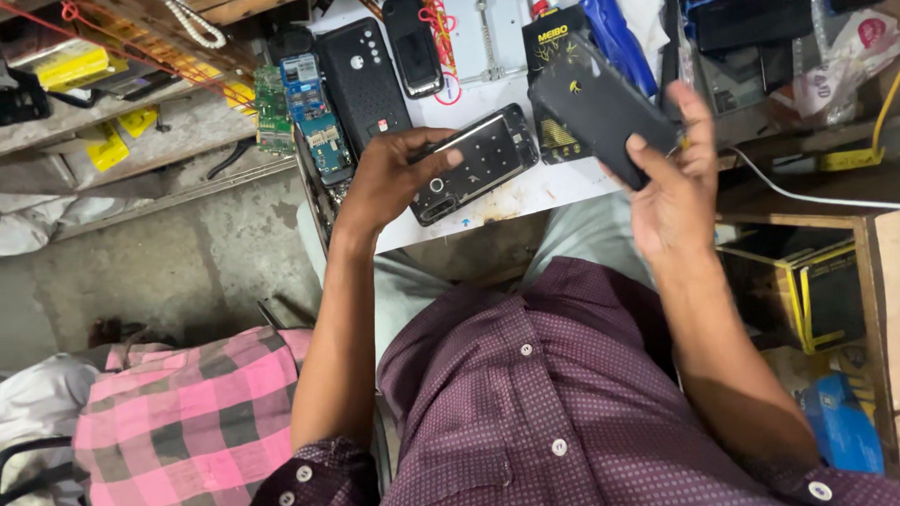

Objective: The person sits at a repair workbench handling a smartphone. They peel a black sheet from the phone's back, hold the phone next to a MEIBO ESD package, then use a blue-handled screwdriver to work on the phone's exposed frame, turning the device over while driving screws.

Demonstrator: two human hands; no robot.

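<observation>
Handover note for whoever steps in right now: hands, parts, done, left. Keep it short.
Left hand: gripping the opened phone body, its inner side up, over the white bench top.
Right hand: holding the dark back cover raised above the bench, apart from the body.
Nearby: green and blue circuit boards and a black keypad phone lie left of the body; another small black phone sits behind.
Done: back cover is off the phone.
Left: cover and body are still separate; whether work inside is finished cannot be told from this view.
</observation>
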